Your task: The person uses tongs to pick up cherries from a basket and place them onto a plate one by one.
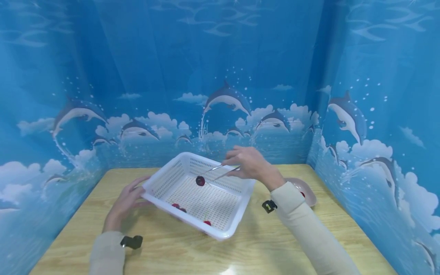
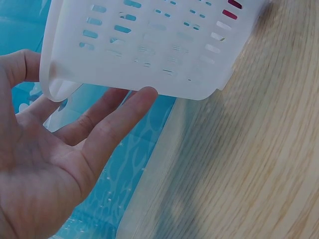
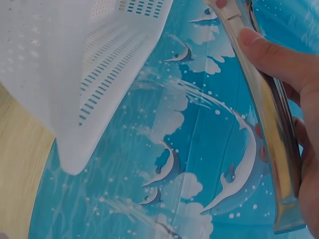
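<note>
On the wooden table (image 1: 165, 244) a white perforated plastic basket (image 1: 237, 208) is tilted, its left corner raised off the surface and its right side resting lower. At that raised corner the left hand (image 1: 125, 202) is placed — fingers straight and spread, fingertips touching the basket's outer wall from below, as the left wrist view confirms; nothing is gripped. Above the basket's far right rim the right hand (image 1: 251, 164) is held, with metal tweezers (image 1: 220, 172) pinched between thumb and fingers. A dark red cherry (image 1: 200, 181) is seen at the tweezer tips, round and glossy, suspended over the basket's interior near its middle; no stem can be made out. In the right wrist view the polished steel arm of the tweezers is shown lying along the fingers, a thumb pressed on it.

Three more cherries are noted on the basket floor toward its lower near side — two close together (image 1: 178, 207), one (image 1: 207, 222) by the near rim. Behind the right forearm a pink bowl (image 1: 307, 191) stands on the table, partly hidden, something red just visible at its edge. A blue dolphin-print curtain (image 1: 220, 76) encloses the table on three sides.
</note>
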Tool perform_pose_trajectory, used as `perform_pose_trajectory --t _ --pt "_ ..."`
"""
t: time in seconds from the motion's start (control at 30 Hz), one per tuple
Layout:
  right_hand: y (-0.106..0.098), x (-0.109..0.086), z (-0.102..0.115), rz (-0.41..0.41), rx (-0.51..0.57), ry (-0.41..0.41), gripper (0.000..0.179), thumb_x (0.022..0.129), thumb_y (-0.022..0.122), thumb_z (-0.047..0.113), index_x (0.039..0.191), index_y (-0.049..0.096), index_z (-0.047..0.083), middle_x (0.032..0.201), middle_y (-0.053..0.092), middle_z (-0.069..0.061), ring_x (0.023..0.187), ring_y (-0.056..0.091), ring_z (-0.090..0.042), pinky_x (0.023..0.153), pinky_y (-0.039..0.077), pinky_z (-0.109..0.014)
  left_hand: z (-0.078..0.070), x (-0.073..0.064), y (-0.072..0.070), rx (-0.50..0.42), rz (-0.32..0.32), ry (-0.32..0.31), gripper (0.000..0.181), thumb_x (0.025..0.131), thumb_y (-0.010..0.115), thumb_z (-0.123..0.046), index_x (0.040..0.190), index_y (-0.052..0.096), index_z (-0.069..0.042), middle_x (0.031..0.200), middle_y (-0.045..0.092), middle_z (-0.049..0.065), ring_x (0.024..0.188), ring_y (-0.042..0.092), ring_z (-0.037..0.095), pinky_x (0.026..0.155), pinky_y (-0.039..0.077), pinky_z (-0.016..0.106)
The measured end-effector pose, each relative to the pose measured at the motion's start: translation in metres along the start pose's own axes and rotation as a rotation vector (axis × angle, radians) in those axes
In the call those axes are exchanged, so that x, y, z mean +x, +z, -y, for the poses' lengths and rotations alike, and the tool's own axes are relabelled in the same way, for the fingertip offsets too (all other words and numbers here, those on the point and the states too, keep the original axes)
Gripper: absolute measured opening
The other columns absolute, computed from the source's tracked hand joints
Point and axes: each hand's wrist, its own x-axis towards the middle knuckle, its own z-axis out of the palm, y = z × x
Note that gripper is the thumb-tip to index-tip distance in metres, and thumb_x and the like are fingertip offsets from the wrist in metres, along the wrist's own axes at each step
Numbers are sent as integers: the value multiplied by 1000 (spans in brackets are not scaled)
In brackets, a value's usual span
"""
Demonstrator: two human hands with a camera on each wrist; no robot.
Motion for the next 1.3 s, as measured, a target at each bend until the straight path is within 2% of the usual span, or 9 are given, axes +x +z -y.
perform_pose_trajectory --t 0.23,0.37,0.6,0.67,0.8,0.9,0.93,1.13,1.3 --pt "0 -16 -6 -32 23 36 33 81 86 38 111 81 25 105 79 6 95 69 -14 69 61 -27 0 0 1 -3 1 2 60 106 40 -12 163 24 -6 155 39 35 113 70 19 103 59 57" --pt "-1 -27 -12 -61 35 66 33 79 89 32 110 82 23 107 79 4 97 72 -17 71 64 -30 0 0 1 -2 4 2 60 106 41 -13 163 23 -6 155 38 35 111 70 17 103 58 58" --pt "-6 -49 -23 -97 9 133 33 79 89 32 110 82 22 110 79 1 98 71 -18 65 62 -28 -3 0 1 2 4 6 60 106 40 -13 163 24 -6 155 39 36 114 70 21 103 58 58" --pt "-7 -56 -26 -114 5 141 34 79 89 32 110 82 21 110 80 -1 98 72 -20 66 63 -31 -3 0 1 -2 3 -1 60 106 40 -12 163 25 -6 155 39 35 114 70 20 103 58 58" --pt "-6 -68 -33 -162 -14 131 35 76 90 32 108 82 19 108 80 -3 95 75 -23 83 67 -43 -3 0 1 -4 5 -6 60 106 40 -12 163 24 -7 155 38 35 114 70 20 104 58 58" --pt "-6 -76 -39 -190 -23 120 34 75 91 31 105 83 18 105 81 -3 92 77 -23 98 62 -52 -3 0 1 -4 3 -5 60 106 40 -12 163 25 -7 155 39 35 114 70 21 103 58 57" --pt "-6 -79 -40 -194 -22 121 34 74 92 30 105 83 18 104 81 -3 90 76 -22 99 61 -53 -2 -1 1 0 8 0 60 106 40 -13 163 23 -6 155 39 36 115 70 21 103 59 57" --pt "-3 -85 -43 -151 0 152 30 77 90 29 105 83 20 102 80 0 87 70 -18 83 67 -42 -2 -2 -1 9 2 4 60 106 40 -14 163 23 -6 153 40 35 113 71 21 101 60 57" --pt "1 -82 -42 -115 1 159 32 77 90 30 106 82 21 105 80 1 90 70 -18 67 62 -29 -2 -1 0 17 3 7 60 106 40 -14 163 24 -6 154 40 36 114 70 22 101 60 57"
